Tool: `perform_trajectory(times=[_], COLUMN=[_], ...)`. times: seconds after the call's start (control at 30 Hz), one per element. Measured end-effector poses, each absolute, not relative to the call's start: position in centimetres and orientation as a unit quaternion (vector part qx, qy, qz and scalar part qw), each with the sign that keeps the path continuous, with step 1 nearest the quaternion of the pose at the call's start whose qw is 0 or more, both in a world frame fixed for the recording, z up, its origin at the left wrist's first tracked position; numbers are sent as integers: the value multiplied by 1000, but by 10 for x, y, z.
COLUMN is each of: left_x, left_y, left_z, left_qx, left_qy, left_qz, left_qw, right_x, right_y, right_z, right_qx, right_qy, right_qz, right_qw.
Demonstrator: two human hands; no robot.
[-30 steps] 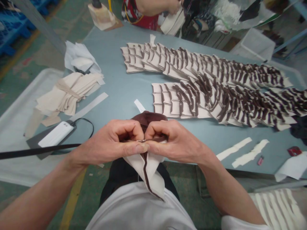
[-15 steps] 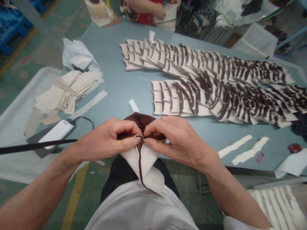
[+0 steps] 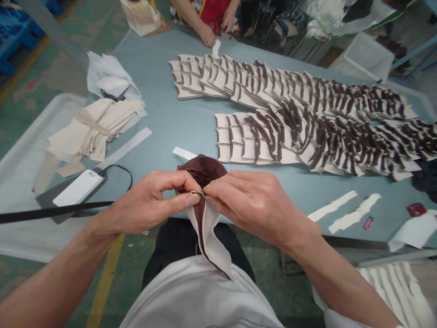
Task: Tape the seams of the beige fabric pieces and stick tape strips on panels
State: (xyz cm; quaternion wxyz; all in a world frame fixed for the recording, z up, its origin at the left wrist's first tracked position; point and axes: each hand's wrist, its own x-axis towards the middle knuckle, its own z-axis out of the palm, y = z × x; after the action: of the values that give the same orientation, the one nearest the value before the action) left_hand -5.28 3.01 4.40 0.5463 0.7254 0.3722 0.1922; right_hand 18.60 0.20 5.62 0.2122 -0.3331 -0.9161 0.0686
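My left hand (image 3: 157, 197) pinches a brown-and-cream fabric piece (image 3: 217, 243) between thumb and forefinger at a seam. Close beside it, my right hand (image 3: 254, 200) is closed on the same piece, its fingertips meeting at the seam. A cream, brown-edged end hangs down in front of my shirt, while the dark brown part bunches up beyond my fingers. Past that brown part, a white strip (image 3: 184, 153) lies on the blue-grey table (image 3: 164, 116). Part of the fabric between the hands is hidden by my fingers.
Two long rows of overlapping cream-and-brown pieces (image 3: 235, 139) cover the table's right side. To the left lie a tied cream bundle (image 3: 92, 123) and a white device (image 3: 78, 187) with a black cord. Across the table, a co-worker's hand (image 3: 206, 34) is near a white tag (image 3: 216, 47).
The hanging fabric end has narrowed and the brown part has bunched up. My right fingers have drawn together at the seam. The co-worker's hand has moved to the far row's tag, the cloth gone.
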Motion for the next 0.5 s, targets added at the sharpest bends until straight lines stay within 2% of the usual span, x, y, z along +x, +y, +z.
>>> perform_trajectory(times=[0.13, 0.27, 0.5], left_x=[-49, -46, -42], left_y=[29, 26, 18], left_z=[47, 49, 44], left_qx=[726, 726, 695], left_qy=[378, 391, 407], left_qz=[191, 195, 190], left_qw=[542, 532, 561], right_x=[181, 179, 175], right_y=[-1, 0, 15], right_z=[60, 53, 36], right_qx=[-345, -367, -414], right_qy=[-915, -896, -766], right_qz=[20, 53, 398], right_qw=[207, 246, 290])
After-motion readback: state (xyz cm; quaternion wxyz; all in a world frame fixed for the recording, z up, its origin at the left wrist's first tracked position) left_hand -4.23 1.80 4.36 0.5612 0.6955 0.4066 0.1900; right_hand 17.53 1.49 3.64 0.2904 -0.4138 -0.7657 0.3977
